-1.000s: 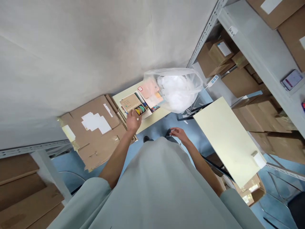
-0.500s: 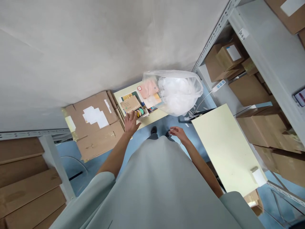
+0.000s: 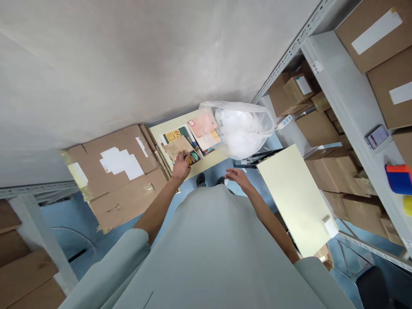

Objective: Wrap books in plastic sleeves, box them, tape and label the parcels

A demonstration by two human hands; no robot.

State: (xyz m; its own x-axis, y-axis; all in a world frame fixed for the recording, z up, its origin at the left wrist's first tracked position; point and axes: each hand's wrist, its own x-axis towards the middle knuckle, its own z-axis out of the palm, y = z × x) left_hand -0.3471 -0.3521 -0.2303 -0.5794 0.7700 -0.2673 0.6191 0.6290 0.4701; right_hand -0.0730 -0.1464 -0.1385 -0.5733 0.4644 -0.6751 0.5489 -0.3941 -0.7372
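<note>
My left hand (image 3: 181, 166) is at the near edge of a small stack on the cream table (image 3: 209, 162). Its fingers are bent and closed on the brown-covered booklet (image 3: 176, 146), which lies over a dark cover with coloured round shapes. Beneath these are a yellow-and-green book (image 3: 172, 135) and other papers. Beside the stack rests a pink packet (image 3: 203, 124), partly under a clear plastic bag (image 3: 240, 131) filled with white material. My right hand (image 3: 237, 177) hangs above the floor in front of the table, fingers loosely bent and apart, with nothing visible in it.
Flattened cardboard boxes (image 3: 114, 171) stand left of the table. A second cream tabletop (image 3: 292, 197) is at the right with a small white box (image 3: 330, 226). Shelving with cartons, a power strip (image 3: 285, 122) and a phone (image 3: 377, 137) runs along the right.
My left hand has gone from spread fingers on the stack to bent fingers on the booklet, which has turned slightly. My right hand stays nearly still. The view has shifted to the right.
</note>
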